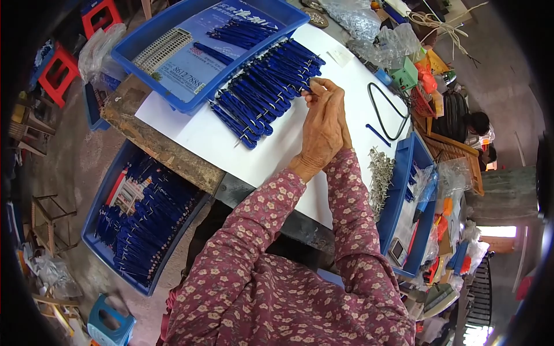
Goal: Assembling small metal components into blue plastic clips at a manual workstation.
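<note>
My two hands are pressed close together at the right end of a row of slim dark-blue pieces (262,86) with small metal pins at their near ends. In front lies my left hand (319,135), its fingers bent and closed at the fingertips. Mostly behind it, my right hand (345,128) is largely covered. Pinched fingertips touch the near end of a blue piece in the row; what else they may hold is too small to make out. The row lies side by side on a white sheet (254,164). To the right rest a single blue piece (378,135) and a heap of small metal pins (380,179).
A blue tray (190,106) with more blue pieces stands beyond the row. Lower left, another blue tray (147,286) is full of them. On the right are a black loop (370,106) and a blue bin (398,190). Stools (109,320) stand on the floor.
</note>
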### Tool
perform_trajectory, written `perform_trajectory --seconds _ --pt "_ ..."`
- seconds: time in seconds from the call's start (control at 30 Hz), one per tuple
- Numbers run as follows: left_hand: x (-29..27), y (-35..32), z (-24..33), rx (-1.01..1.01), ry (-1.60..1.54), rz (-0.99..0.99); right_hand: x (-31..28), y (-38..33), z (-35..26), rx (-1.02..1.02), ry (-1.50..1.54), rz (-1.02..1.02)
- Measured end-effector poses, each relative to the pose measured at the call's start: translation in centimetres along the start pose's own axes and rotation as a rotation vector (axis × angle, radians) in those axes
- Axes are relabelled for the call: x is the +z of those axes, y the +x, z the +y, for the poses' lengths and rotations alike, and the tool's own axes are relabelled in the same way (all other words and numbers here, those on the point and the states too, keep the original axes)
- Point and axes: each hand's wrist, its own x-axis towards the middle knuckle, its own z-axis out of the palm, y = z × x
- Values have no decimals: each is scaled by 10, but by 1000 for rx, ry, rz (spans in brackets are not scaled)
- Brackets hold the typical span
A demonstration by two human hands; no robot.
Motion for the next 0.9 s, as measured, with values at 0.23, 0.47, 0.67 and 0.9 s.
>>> perform_trajectory --seconds 0.23,0.47,0.67,0.9 --pt "1 3 6 -89 -72 -58 -36 -17 10 -412 -369 -155" --pt "-31 -1 40 -317 -599 -133 -31 -81 1 -123 -288 -2" --pt "-161 -1 148 97 -1049 65 -42 -99 -4 244 -120 84" --pt "-207 16 200 1015 -1302 371 -20 -90 -11 203 -151 -39"
